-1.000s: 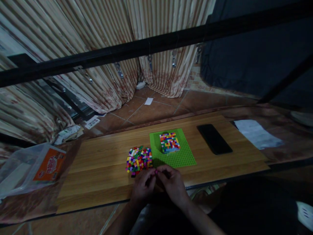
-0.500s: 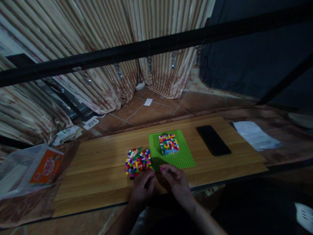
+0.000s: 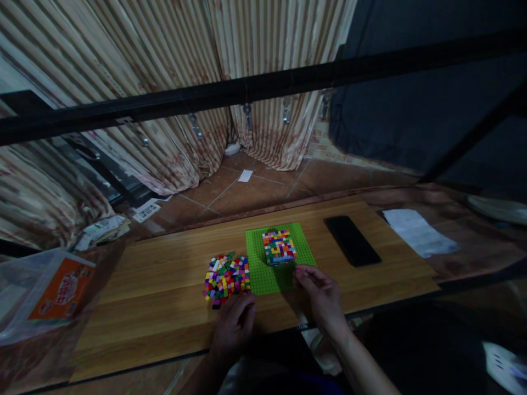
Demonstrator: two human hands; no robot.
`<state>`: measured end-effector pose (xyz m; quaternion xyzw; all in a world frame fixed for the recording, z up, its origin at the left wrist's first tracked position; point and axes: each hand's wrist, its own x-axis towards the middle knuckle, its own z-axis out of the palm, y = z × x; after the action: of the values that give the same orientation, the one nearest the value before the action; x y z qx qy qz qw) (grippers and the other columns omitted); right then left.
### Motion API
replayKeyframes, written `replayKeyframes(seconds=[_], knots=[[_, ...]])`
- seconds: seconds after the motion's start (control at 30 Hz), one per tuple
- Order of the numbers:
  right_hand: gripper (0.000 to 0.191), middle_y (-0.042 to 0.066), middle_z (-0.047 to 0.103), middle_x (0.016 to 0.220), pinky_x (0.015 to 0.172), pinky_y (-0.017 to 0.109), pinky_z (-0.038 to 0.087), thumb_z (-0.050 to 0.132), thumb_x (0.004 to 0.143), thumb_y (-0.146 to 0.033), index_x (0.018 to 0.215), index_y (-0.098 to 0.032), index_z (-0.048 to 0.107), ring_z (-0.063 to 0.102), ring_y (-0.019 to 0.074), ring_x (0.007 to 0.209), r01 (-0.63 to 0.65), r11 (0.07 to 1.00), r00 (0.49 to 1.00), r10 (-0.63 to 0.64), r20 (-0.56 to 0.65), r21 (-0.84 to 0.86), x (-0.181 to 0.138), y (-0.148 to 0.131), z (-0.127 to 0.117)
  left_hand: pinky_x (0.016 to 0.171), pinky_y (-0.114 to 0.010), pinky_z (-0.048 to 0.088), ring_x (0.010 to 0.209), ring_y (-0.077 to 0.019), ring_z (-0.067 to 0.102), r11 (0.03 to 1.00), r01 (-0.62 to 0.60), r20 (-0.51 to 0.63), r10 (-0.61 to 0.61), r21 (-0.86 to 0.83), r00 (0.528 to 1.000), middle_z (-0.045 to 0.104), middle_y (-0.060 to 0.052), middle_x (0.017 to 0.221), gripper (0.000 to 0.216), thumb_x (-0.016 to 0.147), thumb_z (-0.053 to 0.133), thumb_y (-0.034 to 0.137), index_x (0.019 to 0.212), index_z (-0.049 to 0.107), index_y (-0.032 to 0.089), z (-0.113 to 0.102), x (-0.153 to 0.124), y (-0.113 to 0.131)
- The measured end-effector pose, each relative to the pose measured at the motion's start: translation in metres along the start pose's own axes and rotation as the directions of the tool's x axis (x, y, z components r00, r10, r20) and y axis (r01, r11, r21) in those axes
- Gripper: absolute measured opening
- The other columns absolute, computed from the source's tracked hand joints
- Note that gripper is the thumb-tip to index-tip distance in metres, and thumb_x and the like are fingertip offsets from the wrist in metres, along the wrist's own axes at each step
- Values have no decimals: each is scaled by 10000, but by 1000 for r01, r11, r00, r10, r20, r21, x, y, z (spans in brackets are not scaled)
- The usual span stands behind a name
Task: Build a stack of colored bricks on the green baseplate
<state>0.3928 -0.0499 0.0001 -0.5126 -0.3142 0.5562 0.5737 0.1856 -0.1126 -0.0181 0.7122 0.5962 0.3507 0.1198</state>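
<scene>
A green baseplate (image 3: 265, 277) lies on the wooden board (image 3: 164, 285). A block of multicoloured small bricks (image 3: 279, 247) stands on it. A loose pile of small coloured bricks (image 3: 226, 274) lies just left of the plate. My left hand (image 3: 233, 326) rests curled on the board below the pile, its fingertips near the pile's lower edge. My right hand (image 3: 321, 296) reaches over the plate's right front corner with fingers pinched together, just below the built block. What the fingers pinch is too small to make out.
A black phone (image 3: 351, 248) lies right of the plate and a white paper (image 3: 418, 231) farther right. A clear plastic bag with an orange label (image 3: 57, 291) sits at the left. A black bar (image 3: 247, 90) crosses above, with curtains behind.
My right hand has left the left hand and moved right and forward to the plate beside the block. The left hand stayed near the pile. The view shifted slightly.
</scene>
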Motion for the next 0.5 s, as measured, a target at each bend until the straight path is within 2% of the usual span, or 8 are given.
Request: replayKeyframes(seconds=[0.13,0.27,0.37,0.5], knots=[[326,20,697,713,615,281,478,733,709,-468,886,-194,752,591,145,634,95,988,995,-96,-7,-122,7,1,-4,775,-275,558,848,-150,679,1000,-2,-2,2,3,1000,723,-23,892,171,895,520,242,946,683,234,-1,1,1],[321,72,741,945,762,355,523,664,781,-463,950,-199,734,663,206,830,210,947,978,-206,42,-244,15,2,-5,772,-275,560,845,-153,680,1000,-5,2,5,-1,1000,724,-21,885,174,889,523,245,948,687,241,0,0,1],[312,91,729,1026,852,383,518,607,840,-442,1006,-198,706,669,226,936,306,887,952,-286,108,-346,20,1,-5,768,-272,560,835,-152,680,1000,-7,-14,7,-8,1000,725,-18,876,173,882,529,241,945,690,242,0,0,0],[291,113,720,997,833,384,526,558,878,-423,974,-184,693,671,237,911,397,758,916,-360,176,-517,26,-2,-2,776,-276,563,836,-154,681,1000,7,-14,-7,5,1000,726,-15,877,179,880,527,239,939,695,248,1,-1,0]])
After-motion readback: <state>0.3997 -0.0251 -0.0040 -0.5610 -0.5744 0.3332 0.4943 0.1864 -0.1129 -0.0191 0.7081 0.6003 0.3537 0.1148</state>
